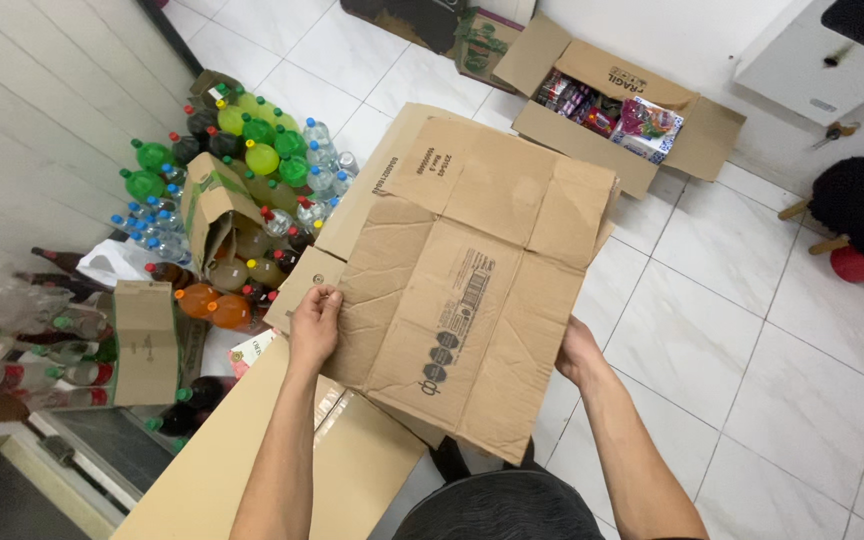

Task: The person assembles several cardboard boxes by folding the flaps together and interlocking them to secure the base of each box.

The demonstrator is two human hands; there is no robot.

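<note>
The left hand pinches the left edge of a big flat brown cardboard sheet with creases and black printing, and the right hand grips its right edge, so the hands are far apart with the sheet held between them above the white tiled floor. At the far edge of the floor sits an open brown cardboard box with bright packets inside, and by the left wall many plastic drink bottles with green, blue and orange tops stand around a small open torn cardboard box
</note>
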